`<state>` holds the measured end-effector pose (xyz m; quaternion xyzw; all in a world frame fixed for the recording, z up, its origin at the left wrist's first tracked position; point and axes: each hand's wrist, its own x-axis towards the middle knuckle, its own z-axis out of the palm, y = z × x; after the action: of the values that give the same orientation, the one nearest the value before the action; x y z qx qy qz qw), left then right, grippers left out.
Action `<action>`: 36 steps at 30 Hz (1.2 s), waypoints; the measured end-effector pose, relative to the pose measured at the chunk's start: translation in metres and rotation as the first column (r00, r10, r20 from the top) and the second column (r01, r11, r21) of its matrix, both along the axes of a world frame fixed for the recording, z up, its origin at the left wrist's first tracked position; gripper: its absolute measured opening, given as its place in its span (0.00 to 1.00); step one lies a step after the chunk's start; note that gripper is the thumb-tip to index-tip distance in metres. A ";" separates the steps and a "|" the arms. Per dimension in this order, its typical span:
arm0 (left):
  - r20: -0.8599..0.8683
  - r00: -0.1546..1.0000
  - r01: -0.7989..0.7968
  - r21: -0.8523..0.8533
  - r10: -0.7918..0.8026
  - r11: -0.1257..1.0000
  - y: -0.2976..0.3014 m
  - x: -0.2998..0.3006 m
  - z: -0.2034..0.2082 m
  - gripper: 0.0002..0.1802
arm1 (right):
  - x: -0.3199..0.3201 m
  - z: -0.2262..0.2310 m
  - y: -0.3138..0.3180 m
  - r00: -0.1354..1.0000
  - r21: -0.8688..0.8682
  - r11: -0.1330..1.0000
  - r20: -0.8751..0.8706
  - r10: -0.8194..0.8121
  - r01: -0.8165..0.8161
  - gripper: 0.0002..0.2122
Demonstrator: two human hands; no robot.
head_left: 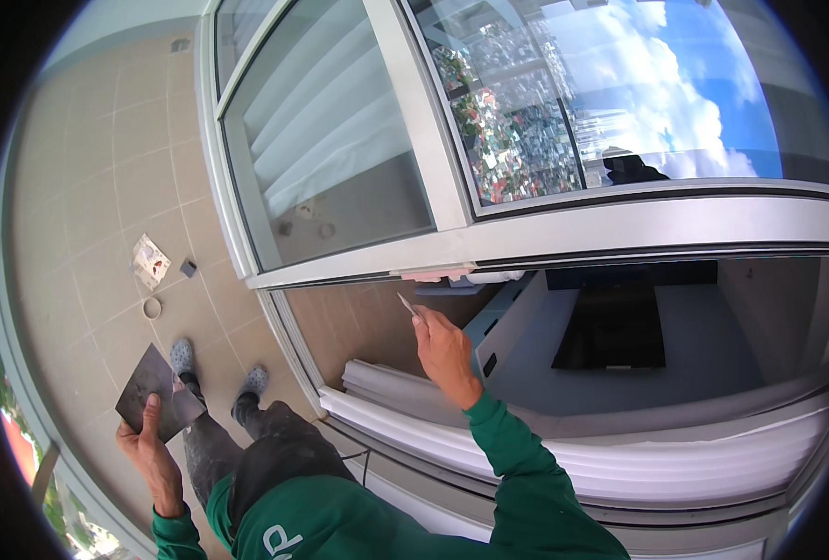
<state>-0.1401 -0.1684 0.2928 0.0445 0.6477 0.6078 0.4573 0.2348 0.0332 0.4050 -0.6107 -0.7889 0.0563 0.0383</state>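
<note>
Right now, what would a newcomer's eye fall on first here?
Probably the cloudy blue sky showing in the window glass at upper right. Near the centre, the right hand holds a thin pointed object; at lower left, the left hand grips a dark grey sheet.

The left hand [149, 455] held a dark grey sheet [153, 378] under its thumb. The right hand [445, 356] pinched a thin pointed piece [406, 303], a white window frame [447, 213] just beyond it. A ring [145, 309] lay on tiled floor [88, 219] beyond the left hand.
</note>
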 end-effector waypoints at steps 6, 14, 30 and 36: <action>-0.066 0.998 -0.015 0.010 0.016 1.000 0.005 0.000 0.000 0.13 | 0.011 -0.012 0.026 0.979 0.032 0.989 0.138 -0.148 0.145 0.11; -0.069 0.998 -0.008 -0.008 0.008 1.000 0.005 -0.003 0.001 0.12 | 0.014 -0.019 0.042 0.980 0.017 0.996 0.180 -0.088 0.086 0.11; -0.052 0.999 0.000 -0.006 -0.001 1.000 0.008 -0.005 0.002 0.13 | 0.004 -0.001 0.047 0.962 0.020 0.999 0.269 -0.047 0.043 0.12; -0.035 0.999 0.020 -0.016 -0.020 1.000 0.007 -0.007 0.000 0.13 | 0.005 -0.010 0.048 0.963 0.009 0.999 0.264 -0.047 0.046 0.11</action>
<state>-0.1469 -0.1611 0.2929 0.0579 0.6600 0.5971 0.4523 0.2402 0.0814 0.3951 -0.6312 -0.7724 -0.0279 -0.0650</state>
